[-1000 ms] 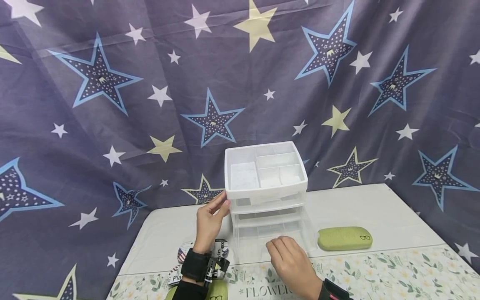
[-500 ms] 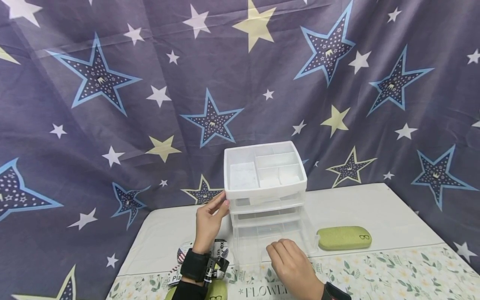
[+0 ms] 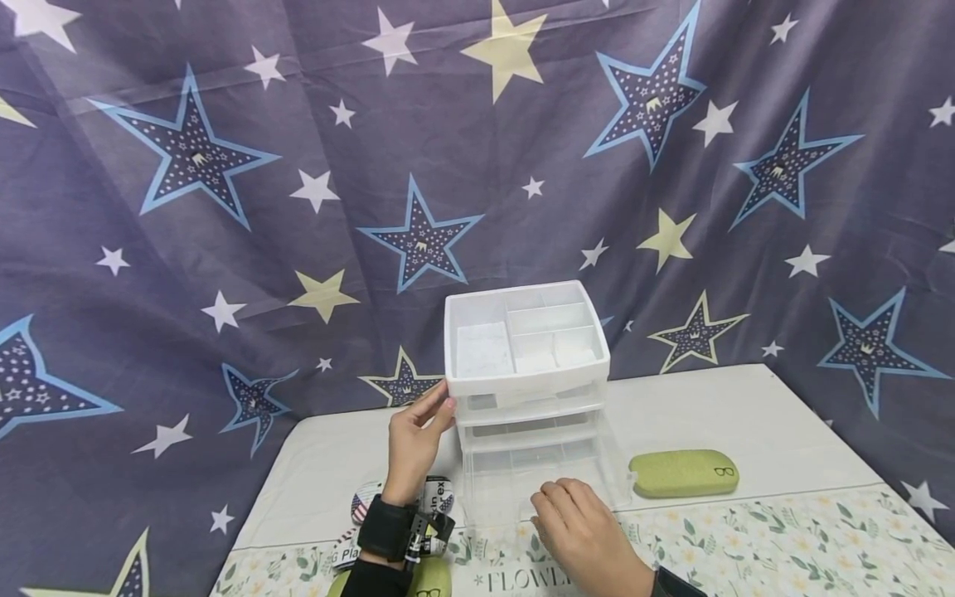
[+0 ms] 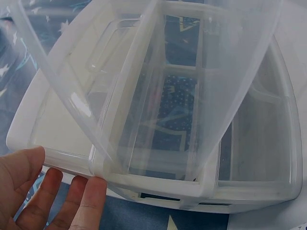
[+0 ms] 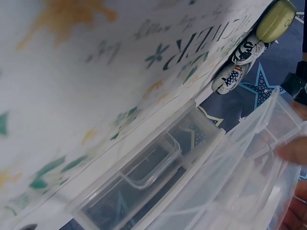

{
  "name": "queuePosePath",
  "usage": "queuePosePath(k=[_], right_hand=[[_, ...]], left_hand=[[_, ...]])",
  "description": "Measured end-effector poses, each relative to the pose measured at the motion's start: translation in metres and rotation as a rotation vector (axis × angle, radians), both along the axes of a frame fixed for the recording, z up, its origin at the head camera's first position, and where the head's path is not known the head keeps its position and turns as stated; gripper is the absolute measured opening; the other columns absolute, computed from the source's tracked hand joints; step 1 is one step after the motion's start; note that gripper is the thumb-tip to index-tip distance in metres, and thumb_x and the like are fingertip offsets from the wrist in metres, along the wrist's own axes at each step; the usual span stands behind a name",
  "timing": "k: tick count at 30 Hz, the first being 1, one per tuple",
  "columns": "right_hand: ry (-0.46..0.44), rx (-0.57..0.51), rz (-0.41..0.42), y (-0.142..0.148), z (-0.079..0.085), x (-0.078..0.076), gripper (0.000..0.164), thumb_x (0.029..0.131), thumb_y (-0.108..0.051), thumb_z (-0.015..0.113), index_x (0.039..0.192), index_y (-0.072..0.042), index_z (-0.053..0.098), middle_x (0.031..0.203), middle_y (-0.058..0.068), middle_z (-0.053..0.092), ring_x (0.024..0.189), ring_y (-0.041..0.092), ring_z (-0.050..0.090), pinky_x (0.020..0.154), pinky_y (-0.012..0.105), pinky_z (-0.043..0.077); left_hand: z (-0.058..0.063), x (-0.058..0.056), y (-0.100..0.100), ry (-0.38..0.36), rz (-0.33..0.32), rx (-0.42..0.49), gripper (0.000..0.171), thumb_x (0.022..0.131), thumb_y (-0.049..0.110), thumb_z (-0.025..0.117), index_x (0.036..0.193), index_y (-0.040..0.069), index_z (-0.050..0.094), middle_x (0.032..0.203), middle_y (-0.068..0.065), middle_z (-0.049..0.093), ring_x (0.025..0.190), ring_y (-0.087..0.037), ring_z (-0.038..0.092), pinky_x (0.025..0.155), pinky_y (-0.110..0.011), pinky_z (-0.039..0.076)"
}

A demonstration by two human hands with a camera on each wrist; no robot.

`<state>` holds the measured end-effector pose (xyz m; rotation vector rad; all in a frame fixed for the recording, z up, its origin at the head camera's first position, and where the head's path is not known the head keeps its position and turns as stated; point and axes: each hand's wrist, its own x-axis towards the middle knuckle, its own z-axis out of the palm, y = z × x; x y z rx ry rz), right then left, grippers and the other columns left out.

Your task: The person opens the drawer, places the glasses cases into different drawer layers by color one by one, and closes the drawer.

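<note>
On that flowery table (image 3: 746,406) sits a white drawer unit (image 3: 531,382), its clear lower drawer (image 3: 492,489) pulled out. Right hand (image 3: 585,531) has fingers curled over the drawer's front, left hand (image 3: 414,444) rests nearly straight fingers on the unit's side, green case (image 3: 684,474) just beside the drawer.

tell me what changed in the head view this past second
The right hand has drawn back slightly toward the person; whether the clear drawer came with it is hard to tell. Nothing was visibly grasped or released. The left hand stays on the side of the white drawer unit, and the green case on the right lies as before.
</note>
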<state>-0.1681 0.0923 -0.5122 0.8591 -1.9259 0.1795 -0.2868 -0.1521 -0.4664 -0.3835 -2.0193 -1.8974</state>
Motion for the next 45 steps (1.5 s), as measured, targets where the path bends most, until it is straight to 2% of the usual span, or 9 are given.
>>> queuePosePath(k=[4,10,16,22,26,29,34,40,45], right_hand=[[-0.057,0.001,-0.006,0.007,0.003,0.003,0.038,0.109,-0.032,0.047,0.114,0.000,0.067,0.102,0.010,0.067,0.093,0.025,0.062,0.083,0.037,0.054],[-0.174,-0.024,-0.034,0.023,0.010,0.007,0.051,0.105,-0.045,0.055,0.124,0.001,0.064,0.111,0.012,0.065,0.101,0.027,0.061,0.089,0.040,0.051],[-0.301,-0.068,-0.054,0.051,0.018,0.009,0.062,0.097,-0.050,0.067,0.133,0.000,0.059,0.123,0.012,0.060,0.113,0.027,0.056,0.096,0.040,0.049],[-0.397,-0.086,-0.084,0.086,0.022,0.009,0.077,0.089,-0.052,0.076,0.141,-0.001,0.055,0.133,0.011,0.057,0.125,0.026,0.051,0.107,0.032,0.037],[-0.422,-0.051,-0.110,0.106,0.022,0.007,0.081,0.086,-0.052,0.079,0.144,-0.001,0.053,0.135,0.010,0.055,0.125,0.024,0.050,0.103,0.031,0.040],[-0.438,-0.037,-0.110,0.118,0.020,0.005,0.084,0.085,-0.052,0.081,0.146,-0.002,0.052,0.136,0.007,0.055,0.125,0.022,0.051,0.101,0.031,0.043],[-0.457,-0.031,-0.102,0.136,0.012,-0.001,0.089,0.082,-0.052,0.084,0.148,-0.004,0.050,0.137,0.004,0.055,0.125,0.021,0.051,0.102,0.028,0.040],[-0.519,0.023,-0.143,0.158,0.003,-0.010,0.090,0.083,-0.055,0.082,0.149,-0.004,0.048,0.135,0.008,0.056,0.122,0.022,0.054,0.091,0.037,0.056],[-0.585,0.052,-0.140,0.170,-0.001,-0.018,0.084,0.084,-0.057,0.079,0.146,-0.006,0.052,0.134,0.008,0.057,0.120,0.022,0.057,0.089,0.037,0.058]], left_hand=[[0.000,0.000,-0.001,0.012,0.012,-0.005,0.042,0.095,0.019,0.075,0.135,0.007,0.066,0.144,-0.007,0.060,0.120,-0.029,0.066,0.088,-0.028,0.059],[0.000,0.001,-0.001,0.024,0.010,0.010,0.040,0.096,0.017,0.075,0.134,0.006,0.067,0.143,-0.008,0.061,0.119,-0.030,0.066,0.088,-0.028,0.059],[-0.001,0.000,0.001,0.017,0.004,0.012,0.041,0.095,0.018,0.075,0.134,0.008,0.067,0.143,-0.005,0.061,0.118,-0.027,0.067,0.088,-0.029,0.060],[-0.001,0.000,0.002,0.010,0.012,-0.003,0.041,0.096,0.019,0.075,0.135,0.009,0.067,0.144,-0.005,0.061,0.118,-0.024,0.067,0.088,-0.029,0.060],[0.000,0.000,0.001,0.001,0.011,-0.003,0.041,0.096,0.020,0.075,0.135,0.009,0.067,0.143,-0.001,0.062,0.119,-0.023,0.066,0.089,-0.028,0.059],[0.000,0.001,0.001,0.005,0.011,-0.008,0.042,0.096,0.022,0.075,0.135,0.009,0.067,0.143,-0.002,0.061,0.119,-0.023,0.066,0.089,-0.029,0.059],[-0.001,0.001,0.000,0.009,0.014,-0.007,0.042,0.096,0.022,0.075,0.134,0.009,0.067,0.143,-0.003,0.062,0.118,-0.023,0.067,0.088,-0.029,0.060],[0.000,0.001,0.001,0.010,0.021,-0.012,0.042,0.096,0.022,0.075,0.135,0.009,0.067,0.143,-0.002,0.061,0.119,-0.026,0.066,0.088,-0.028,0.060],[-0.001,0.001,0.000,0.004,0.013,0.000,0.041,0.096,0.021,0.075,0.135,0.011,0.067,0.144,-0.003,0.061,0.119,-0.023,0.066,0.089,-0.029,0.059]])
